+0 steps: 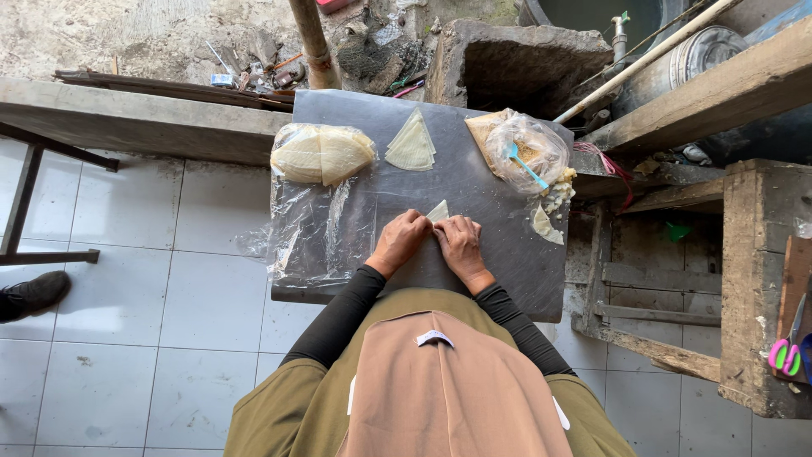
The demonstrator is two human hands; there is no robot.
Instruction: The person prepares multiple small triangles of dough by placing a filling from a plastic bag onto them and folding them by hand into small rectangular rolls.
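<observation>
I see both hands, left hand (399, 241) and right hand (461, 245), fingers pressed together on a pale wrapper triangle (438, 211) mid-bench (474, 190); it looks thin, limp, tearable, best held by its edges.

Floor: white square ceramic tiles (127, 279), daylit. Grey concrete ledge (144, 123) along the dark board's far-left corner. Rough weathered wooden bench (761, 279) beyond its right edge. Dark metal frame (25, 195) at left. Bare earth (127, 34) beyond.
</observation>
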